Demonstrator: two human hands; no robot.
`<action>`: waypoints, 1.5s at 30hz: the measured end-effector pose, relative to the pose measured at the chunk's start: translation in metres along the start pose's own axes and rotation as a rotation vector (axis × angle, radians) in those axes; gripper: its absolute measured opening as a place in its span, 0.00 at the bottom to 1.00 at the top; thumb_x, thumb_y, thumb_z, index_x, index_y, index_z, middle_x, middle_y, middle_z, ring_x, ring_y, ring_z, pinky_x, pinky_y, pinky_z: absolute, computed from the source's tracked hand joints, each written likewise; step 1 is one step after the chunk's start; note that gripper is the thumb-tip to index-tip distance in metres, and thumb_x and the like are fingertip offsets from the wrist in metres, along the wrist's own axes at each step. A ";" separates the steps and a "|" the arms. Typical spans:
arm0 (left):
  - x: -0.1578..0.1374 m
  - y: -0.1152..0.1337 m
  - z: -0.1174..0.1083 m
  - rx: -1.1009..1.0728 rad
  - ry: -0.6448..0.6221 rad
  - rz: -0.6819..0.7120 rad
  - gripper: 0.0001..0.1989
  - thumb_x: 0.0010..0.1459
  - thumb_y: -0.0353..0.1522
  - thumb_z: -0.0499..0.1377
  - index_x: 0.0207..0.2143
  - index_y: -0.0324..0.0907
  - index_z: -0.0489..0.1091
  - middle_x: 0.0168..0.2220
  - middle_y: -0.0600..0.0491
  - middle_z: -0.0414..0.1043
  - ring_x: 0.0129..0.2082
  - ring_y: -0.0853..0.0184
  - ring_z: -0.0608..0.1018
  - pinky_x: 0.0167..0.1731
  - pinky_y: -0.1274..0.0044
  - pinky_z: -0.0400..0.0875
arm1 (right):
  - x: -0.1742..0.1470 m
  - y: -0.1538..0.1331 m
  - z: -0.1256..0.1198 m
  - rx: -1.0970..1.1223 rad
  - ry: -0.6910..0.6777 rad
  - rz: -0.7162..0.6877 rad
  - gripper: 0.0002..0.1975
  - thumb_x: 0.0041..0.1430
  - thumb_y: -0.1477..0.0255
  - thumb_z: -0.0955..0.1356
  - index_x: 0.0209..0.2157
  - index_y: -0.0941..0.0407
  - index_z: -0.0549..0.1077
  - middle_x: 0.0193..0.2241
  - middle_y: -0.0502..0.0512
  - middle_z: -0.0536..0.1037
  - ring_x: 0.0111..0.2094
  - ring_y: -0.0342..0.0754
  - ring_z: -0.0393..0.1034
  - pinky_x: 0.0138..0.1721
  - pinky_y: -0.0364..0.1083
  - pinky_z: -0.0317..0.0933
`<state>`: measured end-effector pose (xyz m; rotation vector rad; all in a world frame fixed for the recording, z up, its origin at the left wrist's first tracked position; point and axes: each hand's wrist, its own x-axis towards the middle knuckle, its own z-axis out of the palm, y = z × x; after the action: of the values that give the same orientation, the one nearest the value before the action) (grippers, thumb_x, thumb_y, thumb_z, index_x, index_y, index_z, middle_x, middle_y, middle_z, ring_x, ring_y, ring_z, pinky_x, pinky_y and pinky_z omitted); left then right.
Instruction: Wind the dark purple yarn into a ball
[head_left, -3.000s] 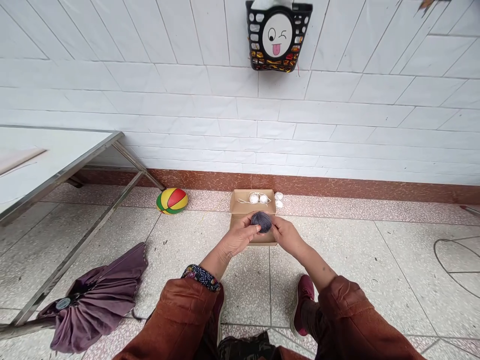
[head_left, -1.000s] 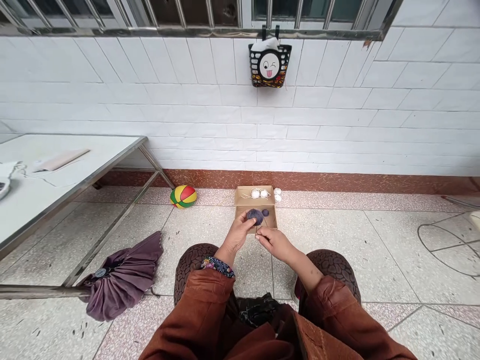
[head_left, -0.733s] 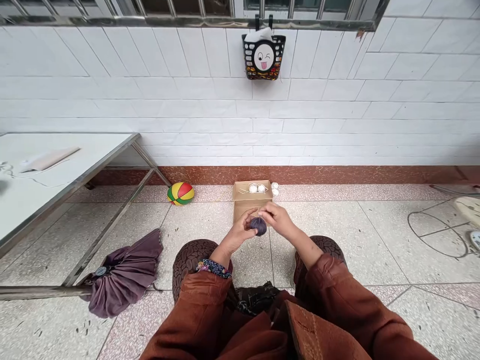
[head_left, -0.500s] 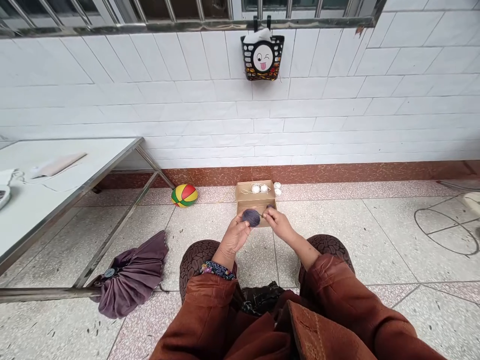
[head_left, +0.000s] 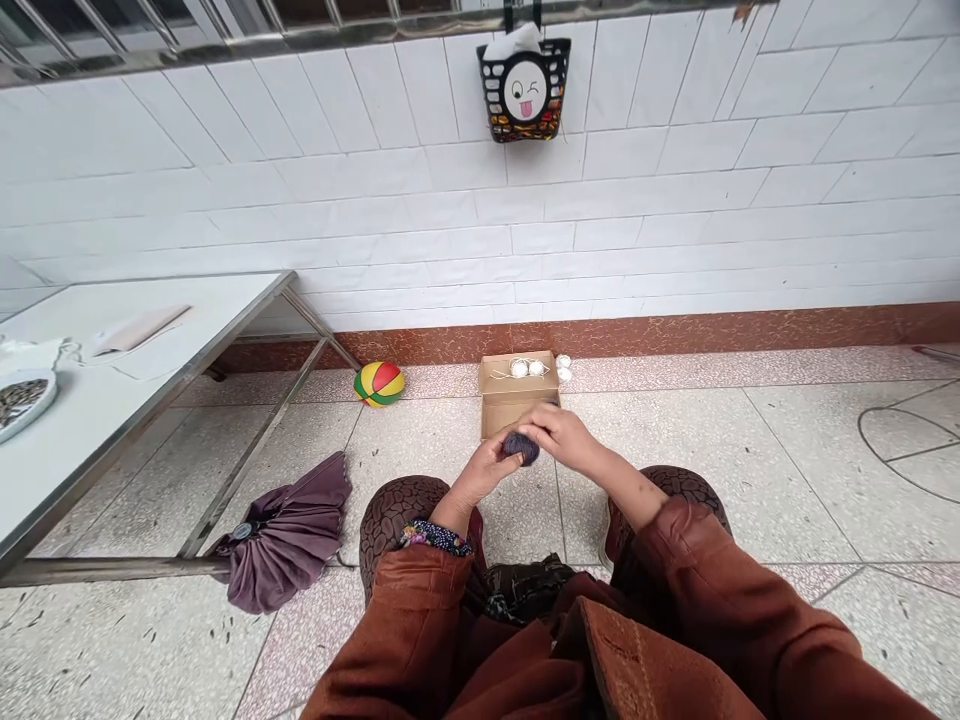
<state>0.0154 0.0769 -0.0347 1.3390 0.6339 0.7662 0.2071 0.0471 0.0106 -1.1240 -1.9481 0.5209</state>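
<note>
My left hand (head_left: 484, 472) is closed around a dark purple-grey ball of yarn (head_left: 523, 449), held up between my knees. Bent over the ball's top right side, my right hand (head_left: 564, 437) has its fingers pressed together at the yarn; the strand itself is hard to make out. Just beyond my hands an open cardboard box (head_left: 504, 416) rests on the floor. Small white balls (head_left: 519, 369) with loose white string lie on its flap, and more white balls (head_left: 564, 375) sit beside it. A bit of something dark shows behind my right hand at the box's edge.
A white-topped metal-framed table (head_left: 217, 300) stands at left, bearing a tray (head_left: 26, 405). Under its edge lies a folded purple umbrella (head_left: 292, 535). A colourful ball (head_left: 379, 384) rests near the tiled wall, where a black basket (head_left: 525, 95) hangs. A wire ring (head_left: 870, 455) lies right.
My right hand has moved from pulling a strand at the ball's right to over the ball's top. The ball has turned in my left hand. The view has shifted slightly.
</note>
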 end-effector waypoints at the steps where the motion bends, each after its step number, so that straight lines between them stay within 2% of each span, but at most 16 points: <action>1: -0.001 0.000 0.002 -0.013 -0.039 0.000 0.33 0.52 0.37 0.68 0.60 0.45 0.66 0.52 0.46 0.72 0.48 0.59 0.74 0.51 0.69 0.66 | 0.005 0.008 -0.001 -0.005 0.027 0.044 0.12 0.69 0.66 0.63 0.36 0.54 0.75 0.33 0.53 0.77 0.36 0.48 0.70 0.40 0.45 0.62; 4: -0.003 0.000 0.007 -0.105 -0.082 -0.047 0.43 0.55 0.38 0.66 0.68 0.50 0.50 0.46 0.48 0.73 0.35 0.65 0.76 0.39 0.72 0.69 | 0.007 0.031 0.007 -0.021 0.079 0.203 0.10 0.68 0.69 0.64 0.33 0.55 0.74 0.29 0.50 0.75 0.33 0.46 0.69 0.37 0.43 0.60; 6: -0.003 0.001 0.009 -0.223 -0.067 -0.082 0.43 0.56 0.40 0.64 0.69 0.50 0.47 0.43 0.49 0.72 0.30 0.67 0.76 0.34 0.73 0.68 | 0.000 0.040 0.017 -0.046 0.058 0.279 0.09 0.66 0.72 0.65 0.30 0.56 0.72 0.28 0.49 0.75 0.31 0.45 0.68 0.35 0.42 0.58; 11: -0.002 0.006 0.011 -0.491 0.031 -0.127 0.35 0.55 0.38 0.62 0.64 0.45 0.58 0.42 0.48 0.73 0.34 0.65 0.76 0.35 0.73 0.67 | -0.020 0.038 0.034 -0.150 -0.045 0.301 0.07 0.67 0.75 0.64 0.35 0.55 0.73 0.32 0.52 0.76 0.34 0.47 0.71 0.35 0.43 0.59; 16: -0.003 0.007 0.012 -0.569 0.050 -0.147 0.31 0.53 0.36 0.60 0.59 0.41 0.64 0.43 0.46 0.75 0.36 0.64 0.76 0.37 0.72 0.67 | -0.030 0.036 0.037 -0.194 -0.062 0.274 0.08 0.69 0.74 0.62 0.40 0.54 0.72 0.36 0.53 0.77 0.36 0.47 0.73 0.37 0.43 0.62; 20: -0.005 0.003 0.014 -0.619 0.075 -0.138 0.25 0.54 0.37 0.62 0.53 0.39 0.68 0.46 0.44 0.76 0.40 0.62 0.78 0.46 0.68 0.69 | -0.040 0.041 0.048 -0.252 -0.100 0.306 0.09 0.69 0.73 0.61 0.43 0.55 0.73 0.38 0.56 0.78 0.36 0.49 0.74 0.35 0.44 0.63; 22: -0.007 -0.001 0.014 -0.614 0.139 -0.124 0.22 0.55 0.37 0.64 0.50 0.39 0.69 0.44 0.45 0.76 0.42 0.62 0.78 0.48 0.68 0.68 | -0.047 0.039 0.054 -0.273 -0.141 0.290 0.09 0.69 0.72 0.62 0.44 0.55 0.73 0.37 0.57 0.78 0.36 0.50 0.74 0.35 0.44 0.64; 24: -0.007 -0.005 0.011 -0.557 0.236 -0.105 0.22 0.53 0.38 0.67 0.48 0.41 0.68 0.43 0.47 0.76 0.39 0.64 0.78 0.46 0.69 0.69 | -0.054 0.031 0.056 -0.257 -0.209 0.204 0.09 0.69 0.71 0.62 0.41 0.55 0.74 0.36 0.56 0.78 0.35 0.50 0.73 0.36 0.45 0.64; 27: -0.009 -0.010 0.005 -0.305 0.353 -0.083 0.27 0.48 0.38 0.70 0.49 0.43 0.67 0.42 0.51 0.74 0.34 0.68 0.76 0.39 0.73 0.69 | -0.059 0.010 0.049 -0.140 -0.291 0.024 0.10 0.70 0.68 0.62 0.36 0.55 0.73 0.33 0.55 0.76 0.34 0.49 0.72 0.37 0.45 0.64; 29: -0.010 -0.012 0.003 -0.143 0.385 -0.032 0.31 0.45 0.36 0.72 0.51 0.43 0.65 0.42 0.51 0.74 0.37 0.67 0.76 0.42 0.73 0.68 | -0.053 -0.005 0.036 -0.041 -0.269 -0.020 0.12 0.70 0.66 0.62 0.35 0.54 0.73 0.31 0.53 0.75 0.33 0.48 0.70 0.37 0.45 0.63; 32: -0.014 -0.013 0.006 -0.054 0.316 0.010 0.37 0.45 0.35 0.71 0.56 0.44 0.60 0.40 0.53 0.73 0.40 0.66 0.75 0.44 0.72 0.67 | -0.030 -0.016 0.012 0.026 -0.160 0.016 0.14 0.69 0.63 0.63 0.33 0.54 0.73 0.29 0.53 0.75 0.32 0.47 0.69 0.37 0.45 0.62; 36: -0.023 -0.009 0.019 -0.060 0.115 0.020 0.45 0.49 0.35 0.69 0.65 0.45 0.50 0.40 0.51 0.72 0.38 0.66 0.74 0.41 0.73 0.67 | -0.001 -0.002 -0.006 0.018 -0.065 0.051 0.14 0.68 0.63 0.63 0.31 0.54 0.73 0.29 0.52 0.75 0.32 0.47 0.69 0.37 0.45 0.61; 39: -0.028 0.000 0.029 -0.106 0.059 0.046 0.43 0.53 0.38 0.67 0.67 0.47 0.50 0.43 0.49 0.71 0.36 0.66 0.72 0.36 0.75 0.67 | 0.001 0.016 0.004 0.040 -0.035 0.106 0.13 0.67 0.66 0.64 0.29 0.55 0.71 0.27 0.50 0.74 0.31 0.46 0.68 0.36 0.44 0.60; 43: -0.032 0.013 0.033 -0.240 0.150 0.041 0.30 0.53 0.38 0.67 0.58 0.43 0.66 0.47 0.47 0.71 0.38 0.66 0.73 0.36 0.75 0.67 | -0.022 0.030 0.036 0.030 -0.014 0.235 0.10 0.67 0.71 0.62 0.31 0.55 0.70 0.27 0.50 0.73 0.31 0.47 0.69 0.35 0.43 0.61; 45: -0.033 0.016 0.032 -0.321 0.199 0.007 0.25 0.53 0.36 0.67 0.53 0.41 0.71 0.45 0.47 0.73 0.38 0.66 0.73 0.38 0.75 0.68 | -0.037 0.030 0.050 -0.041 -0.039 0.269 0.09 0.67 0.73 0.61 0.34 0.55 0.70 0.28 0.52 0.74 0.32 0.48 0.70 0.35 0.44 0.61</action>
<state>0.0183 0.0321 -0.0153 0.9789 0.6319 0.9708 0.1929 0.0327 -0.0553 -1.4220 -1.8578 0.6517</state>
